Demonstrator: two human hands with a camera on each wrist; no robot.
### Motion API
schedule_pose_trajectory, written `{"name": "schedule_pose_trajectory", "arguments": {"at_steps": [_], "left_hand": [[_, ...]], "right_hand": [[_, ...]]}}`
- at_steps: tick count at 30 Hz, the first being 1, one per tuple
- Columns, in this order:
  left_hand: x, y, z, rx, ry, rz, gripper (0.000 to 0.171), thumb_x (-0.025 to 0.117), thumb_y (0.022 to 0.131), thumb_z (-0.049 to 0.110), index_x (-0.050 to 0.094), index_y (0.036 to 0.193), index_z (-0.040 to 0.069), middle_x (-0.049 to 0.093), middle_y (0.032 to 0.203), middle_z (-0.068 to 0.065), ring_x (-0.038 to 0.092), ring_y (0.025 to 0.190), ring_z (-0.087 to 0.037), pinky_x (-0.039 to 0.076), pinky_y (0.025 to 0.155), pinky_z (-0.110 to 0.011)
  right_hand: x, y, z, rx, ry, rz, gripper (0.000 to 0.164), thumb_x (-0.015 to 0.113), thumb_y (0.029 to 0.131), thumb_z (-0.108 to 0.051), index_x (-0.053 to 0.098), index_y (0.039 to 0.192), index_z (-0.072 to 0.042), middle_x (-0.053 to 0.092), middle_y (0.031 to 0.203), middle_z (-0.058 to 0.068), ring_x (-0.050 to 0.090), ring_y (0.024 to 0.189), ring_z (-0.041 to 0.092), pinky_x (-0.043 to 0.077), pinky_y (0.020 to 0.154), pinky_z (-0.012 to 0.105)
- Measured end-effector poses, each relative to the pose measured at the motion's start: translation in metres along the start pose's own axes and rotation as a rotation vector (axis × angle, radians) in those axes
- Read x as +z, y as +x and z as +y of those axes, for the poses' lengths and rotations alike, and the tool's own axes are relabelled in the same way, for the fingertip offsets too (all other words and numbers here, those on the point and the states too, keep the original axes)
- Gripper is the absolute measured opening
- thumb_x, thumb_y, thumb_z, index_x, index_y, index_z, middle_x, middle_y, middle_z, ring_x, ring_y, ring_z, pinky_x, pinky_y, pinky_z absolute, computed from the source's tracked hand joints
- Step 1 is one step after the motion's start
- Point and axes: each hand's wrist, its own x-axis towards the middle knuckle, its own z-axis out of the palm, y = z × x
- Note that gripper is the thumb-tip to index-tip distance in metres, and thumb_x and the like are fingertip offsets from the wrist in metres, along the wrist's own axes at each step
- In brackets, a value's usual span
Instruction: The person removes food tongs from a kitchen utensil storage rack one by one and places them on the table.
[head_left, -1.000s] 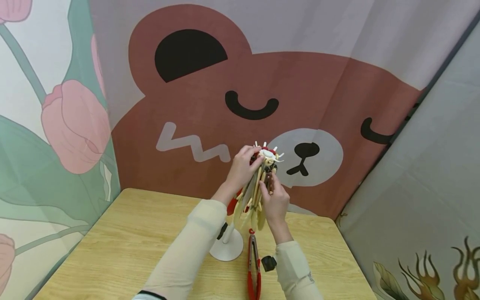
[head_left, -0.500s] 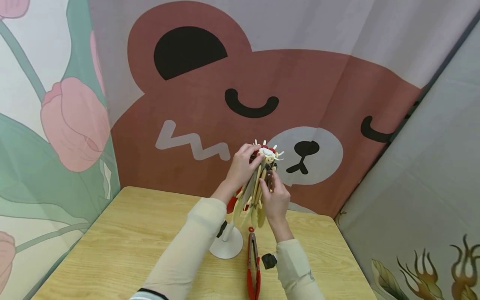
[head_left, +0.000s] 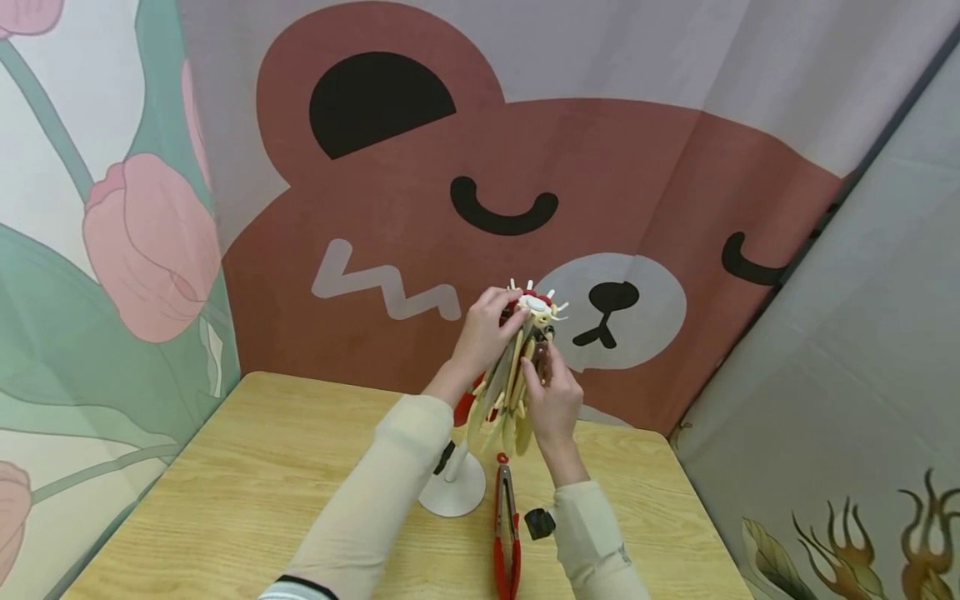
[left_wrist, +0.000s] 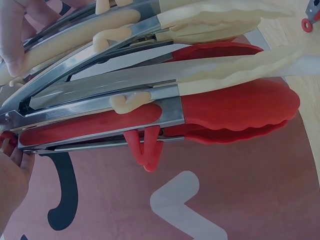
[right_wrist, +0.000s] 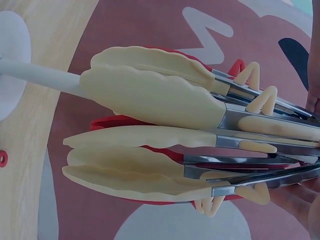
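Note:
A white rack with a spoked top [head_left: 537,306] carries several kitchen tongs, hanging heads down. Cream tongs [right_wrist: 155,95] fill the front, and red tongs [left_wrist: 240,105] hang on the left side. High up on the left, my left hand [head_left: 480,333] grips the edge of the rack's top, right beside the red tongs' ring end. My right hand [head_left: 555,408] pinches the upper part of a pair of tongs on the right, thumb and fingers apart around it. Its fingertips are partly hidden behind the handles in the right wrist view.
The rack's round white base [head_left: 453,492] stands on a wooden table [head_left: 300,500]. Another pair of red tongs [head_left: 507,558] lies just right of the base. Behind the table hangs a curtain [head_left: 375,208] with a bear print.
The right hand has shifted very slightly to the right. The left hand and the rack have kept their places, with the tongs still hanging.

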Motion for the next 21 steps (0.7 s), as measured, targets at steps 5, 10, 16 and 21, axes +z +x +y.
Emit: {"name": "schedule_pose_trajectory", "arguments": {"at_steps": [5, 10, 16, 21], "left_hand": [[-0.0004, 0.0003, 0.0007, 0.003, 0.001, 0.003, 0.03, 0.062, 0.085, 0.014, 0.061, 0.111, -0.001, 0.056, 0.102, -0.013, 0.056, 0.093, -0.024, 0.044, 0.084, -0.026], [-0.0002, 0.0003, 0.0007, -0.005, 0.007, -0.001, 0.031, 0.062, 0.085, 0.014, 0.06, 0.111, -0.002, 0.056, 0.103, -0.014, 0.055, 0.093, -0.021, 0.044, 0.084, -0.026], [0.0008, -0.0002, 0.0004, -0.006, 0.006, 0.0, 0.031, 0.062, 0.085, 0.014, 0.06, 0.111, -0.003, 0.056, 0.103, -0.014, 0.055, 0.093, -0.02, 0.044, 0.084, -0.026], [0.0014, -0.0002, 0.0004, -0.001, 0.005, 0.004, 0.031, 0.062, 0.085, 0.014, 0.06, 0.11, -0.003, 0.056, 0.102, -0.014, 0.055, 0.093, -0.02, 0.044, 0.084, -0.026]], "right_hand": [[-0.0019, -0.0002, -0.0003, -0.006, -0.002, 0.008, 0.035, 0.069, 0.077, -0.008, 0.059, 0.106, 0.008, 0.062, 0.072, 0.015, 0.053, 0.052, 0.02, 0.044, 0.045, 0.032], [-0.0031, -0.0008, 0.0001, -0.011, 0.0, 0.011, 0.036, 0.069, 0.077, -0.008, 0.059, 0.107, 0.008, 0.061, 0.071, 0.015, 0.053, 0.051, 0.022, 0.044, 0.044, 0.032], [-0.0046, -0.0027, 0.0003, -0.02, 0.016, 0.017, 0.036, 0.069, 0.076, -0.006, 0.058, 0.107, 0.009, 0.061, 0.072, 0.016, 0.054, 0.052, 0.025, 0.045, 0.044, 0.034], [-0.0056, -0.0042, 0.0006, -0.016, 0.028, 0.019, 0.037, 0.07, 0.076, -0.005, 0.058, 0.107, 0.01, 0.062, 0.076, 0.017, 0.057, 0.055, 0.026, 0.048, 0.046, 0.035]]}}
